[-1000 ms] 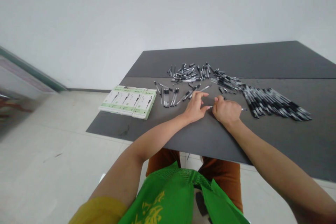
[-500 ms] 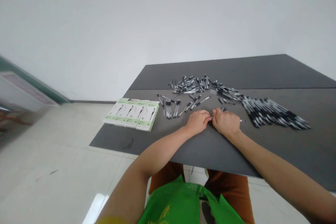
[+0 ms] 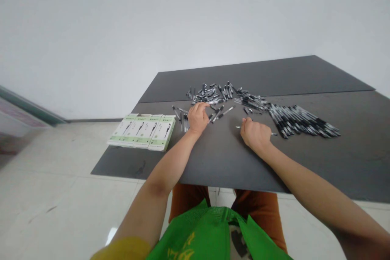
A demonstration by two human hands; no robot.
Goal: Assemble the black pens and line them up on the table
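With the fingers of the left hand [image 3: 198, 118] bent low among loose pens [image 3: 227, 112] mid-table, cannot tell whether pinching one. With the fingers of the right hand [image 3: 256, 133] curled into a fist, grips a slim pen [image 3: 274, 134] crosswise, low over the table [image 3: 219, 158], jutting past the hand at both ends: pale and narrow at the left, thin and greyish at the right.

Starting from the left, note white-and-green boxes [image 3: 163, 132] lying side by side, touching, printed with a black pen on each face; cannot see inside. Next, beyond the left hand, find a jumbled heap of black and clear pen pieces [image 3: 209, 98]; then, right of the fist, a broad slanting row of pens [image 3: 304, 122], blacker toward the near ends.
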